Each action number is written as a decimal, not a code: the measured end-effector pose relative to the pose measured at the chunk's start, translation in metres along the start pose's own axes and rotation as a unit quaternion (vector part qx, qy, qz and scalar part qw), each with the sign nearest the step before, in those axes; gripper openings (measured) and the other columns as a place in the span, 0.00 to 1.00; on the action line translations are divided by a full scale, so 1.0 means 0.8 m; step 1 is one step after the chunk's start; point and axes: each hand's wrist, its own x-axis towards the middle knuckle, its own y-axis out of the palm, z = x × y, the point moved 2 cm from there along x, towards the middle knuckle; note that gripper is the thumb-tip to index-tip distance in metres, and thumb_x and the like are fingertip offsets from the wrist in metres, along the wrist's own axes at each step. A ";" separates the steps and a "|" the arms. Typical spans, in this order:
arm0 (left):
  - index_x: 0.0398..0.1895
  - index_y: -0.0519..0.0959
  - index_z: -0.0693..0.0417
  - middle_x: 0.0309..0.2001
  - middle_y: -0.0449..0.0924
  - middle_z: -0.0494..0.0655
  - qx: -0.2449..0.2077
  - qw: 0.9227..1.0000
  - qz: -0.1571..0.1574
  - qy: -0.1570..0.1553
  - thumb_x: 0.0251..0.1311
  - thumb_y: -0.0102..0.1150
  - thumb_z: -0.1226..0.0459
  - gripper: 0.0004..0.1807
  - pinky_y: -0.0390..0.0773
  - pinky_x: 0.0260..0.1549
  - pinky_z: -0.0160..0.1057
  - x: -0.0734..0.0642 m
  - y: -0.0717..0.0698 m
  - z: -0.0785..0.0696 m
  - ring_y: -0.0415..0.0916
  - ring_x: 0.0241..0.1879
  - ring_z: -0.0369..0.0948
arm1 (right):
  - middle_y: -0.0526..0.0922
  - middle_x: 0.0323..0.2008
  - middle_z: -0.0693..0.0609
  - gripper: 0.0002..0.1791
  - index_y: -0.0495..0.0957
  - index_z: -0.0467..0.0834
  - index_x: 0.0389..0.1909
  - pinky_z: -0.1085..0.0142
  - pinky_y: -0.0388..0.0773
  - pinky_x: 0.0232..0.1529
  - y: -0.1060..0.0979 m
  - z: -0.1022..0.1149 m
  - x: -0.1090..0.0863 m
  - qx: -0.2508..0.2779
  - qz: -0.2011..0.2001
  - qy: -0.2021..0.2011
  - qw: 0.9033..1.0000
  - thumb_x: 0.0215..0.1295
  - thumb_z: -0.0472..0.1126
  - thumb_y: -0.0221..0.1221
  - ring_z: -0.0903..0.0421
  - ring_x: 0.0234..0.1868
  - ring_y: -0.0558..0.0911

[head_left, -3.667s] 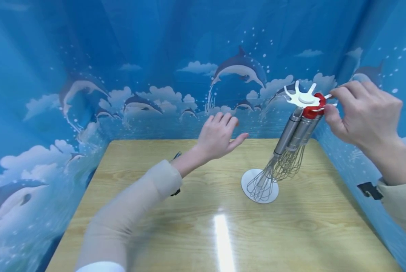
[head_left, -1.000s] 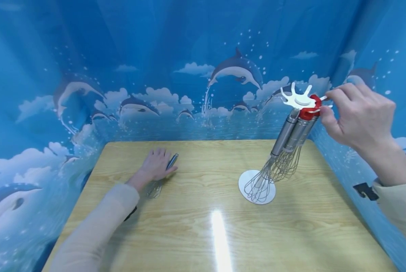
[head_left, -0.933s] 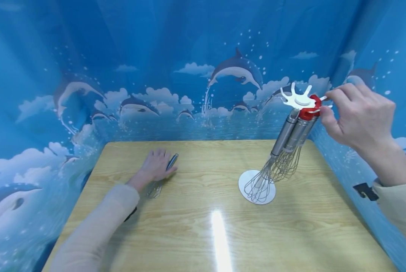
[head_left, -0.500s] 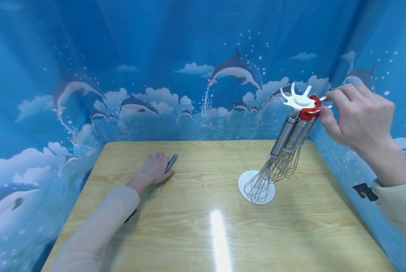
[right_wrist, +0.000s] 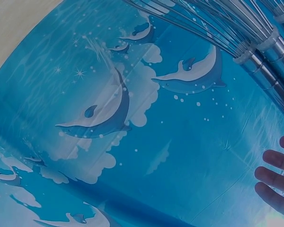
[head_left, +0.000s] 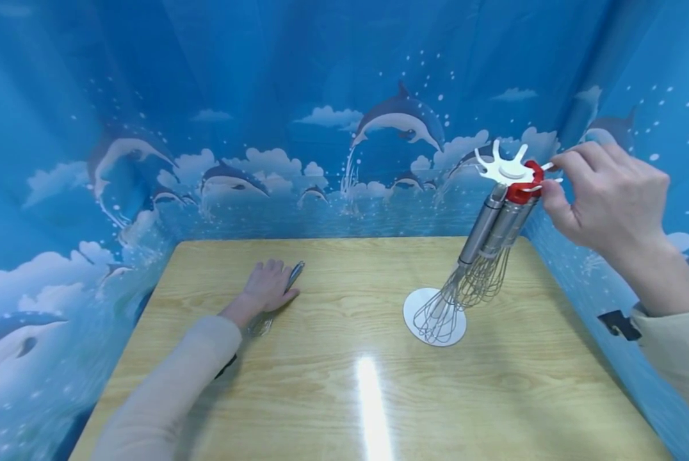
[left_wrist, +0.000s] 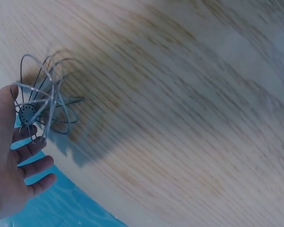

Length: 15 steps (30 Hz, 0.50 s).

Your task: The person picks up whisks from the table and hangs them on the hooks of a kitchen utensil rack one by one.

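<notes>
My left hand (head_left: 266, 285) lies low over the table at the left, thumb and fingers round the handle of a small metal whisk (head_left: 296, 275). In the left wrist view its wire loops (left_wrist: 49, 97) stick out past the thumb and fingers; most of the handle is hidden. Raised at the right, my right hand (head_left: 612, 189) pinches a prong of a white utensil stand (head_left: 508, 169) between thumb and forefinger. A red piece (head_left: 520, 192) sits among the stand's prongs. Metal whisks (head_left: 483, 230) hang there, loops downward, over the stand's round white base (head_left: 419, 307).
The wooden table (head_left: 333, 307) reaches back to a blue dolphin-print curtain (head_left: 252, 153), which also encloses both sides. A bright light reflection (head_left: 373, 410) shows on the tabletop near the front. The right wrist view shows mostly curtain, with hanging whisks (right_wrist: 255, 52) at its upper right.
My left hand has come down from mid-air to the whisk at the left, and over the last half second the whisk shifts slightly rightward with it. The right hand keeps its pinch on the stand.
</notes>
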 end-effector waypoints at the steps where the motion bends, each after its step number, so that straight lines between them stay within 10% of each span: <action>1: 0.61 0.76 0.62 0.61 0.77 0.65 -0.001 1.000 0.002 -0.001 0.77 0.49 0.39 0.34 0.75 0.63 0.65 0.000 0.000 -0.001 0.75 0.63 0.61 | 0.84 0.37 0.29 0.47 0.81 0.31 0.42 0.46 0.60 0.15 0.000 0.000 0.000 0.000 0.000 0.000 1.000 0.75 0.69 0.31 0.30 0.33 0.80; 15: 0.60 0.77 0.61 0.58 0.80 0.62 -0.011 1.000 0.001 -0.006 0.78 0.49 0.41 0.31 0.77 0.58 0.63 0.009 0.004 -0.016 0.77 0.60 0.59 | 0.84 0.38 0.30 0.44 0.81 0.31 0.42 0.47 0.61 0.15 -0.001 -0.001 0.000 0.001 0.009 0.000 1.000 0.74 0.67 0.33 0.31 0.33 0.80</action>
